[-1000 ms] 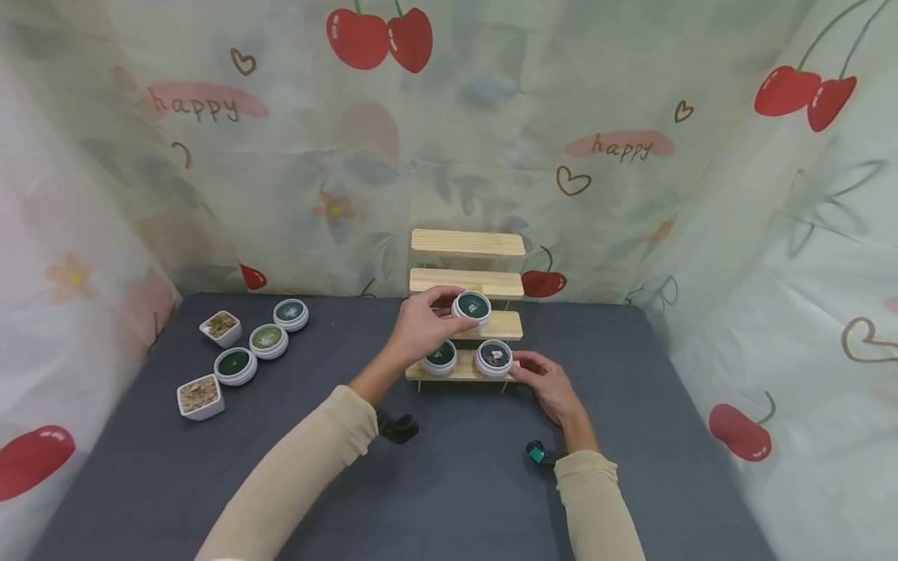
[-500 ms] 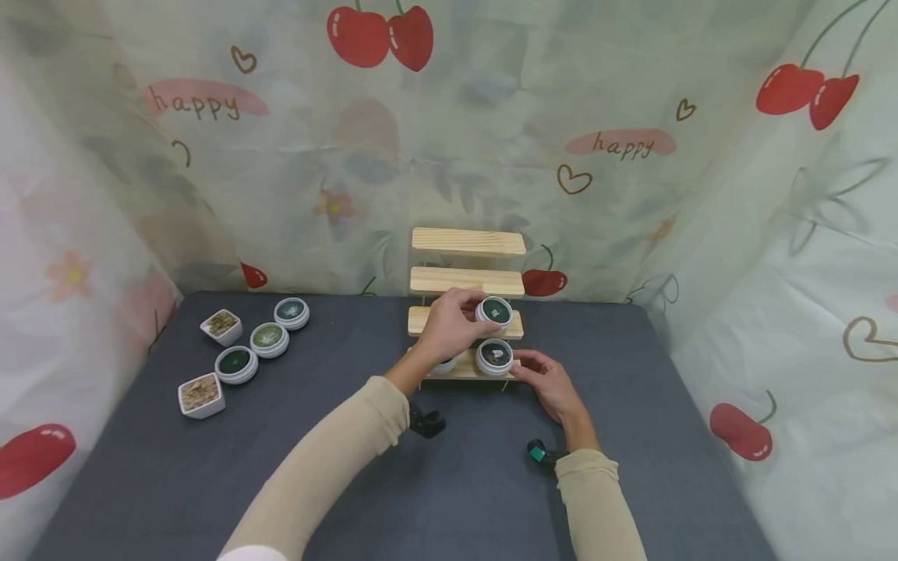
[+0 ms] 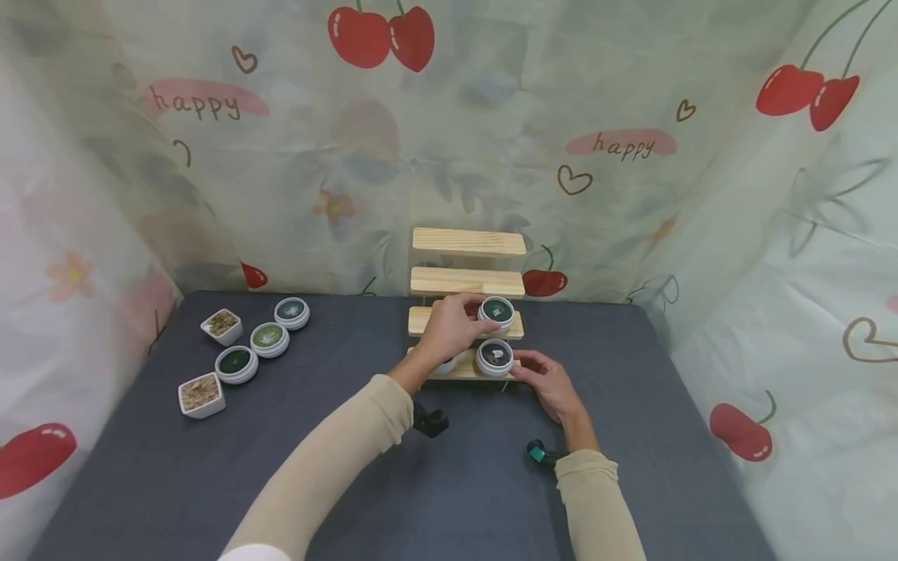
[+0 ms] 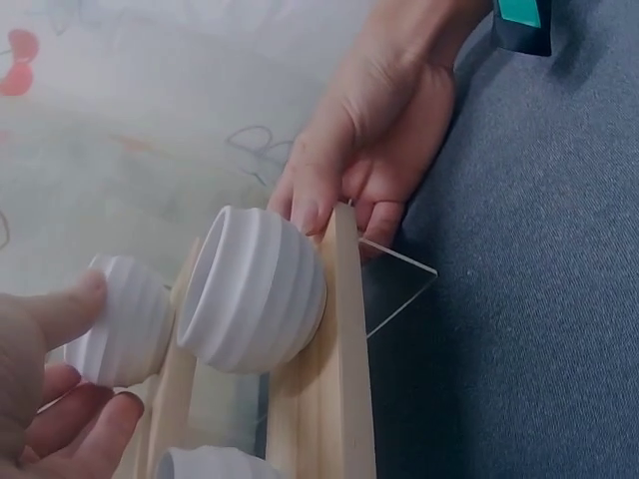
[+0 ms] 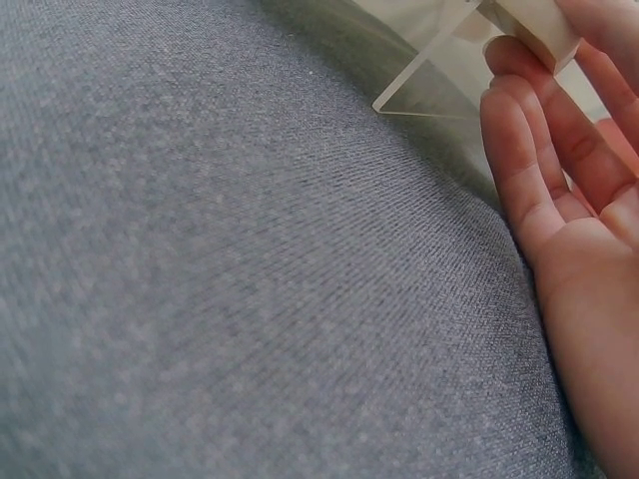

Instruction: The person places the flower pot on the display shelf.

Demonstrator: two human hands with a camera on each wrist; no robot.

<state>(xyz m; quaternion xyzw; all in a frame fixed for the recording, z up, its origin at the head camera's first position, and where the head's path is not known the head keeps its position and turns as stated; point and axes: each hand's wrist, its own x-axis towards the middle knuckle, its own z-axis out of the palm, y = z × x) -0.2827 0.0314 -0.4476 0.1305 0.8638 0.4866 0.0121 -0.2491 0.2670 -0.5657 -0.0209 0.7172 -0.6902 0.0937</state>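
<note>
With thumb and fingers my left hand (image 3: 447,323) pinches a small white ribbed pot (image 3: 497,309) with a dark green top. The pot is at the right end of the second board up on a stepped wooden stand (image 3: 468,240). In the left wrist view the thumb lies on this pot's side (image 4: 138,324). My right hand (image 3: 550,386) grips the right end of the lowest board, thumb above and fingers below. Beside it on that board stands a white pot with a dark top (image 3: 495,354). Another pot (image 3: 446,365) there is mostly hidden by my left wrist.
On the left of the dark cloth table (image 3: 337,483) are several round pots, among them a light green one (image 3: 267,336). Two square white dishes of dried bits (image 3: 200,395) stand beside them. The stand has clear supports (image 4: 404,269). A printed curtain (image 3: 484,156) hangs behind.
My left hand has moved right and slightly down with the green-topped pot, to the right end of the second board, covering the front left pot. The right hand stays on the stand.
</note>
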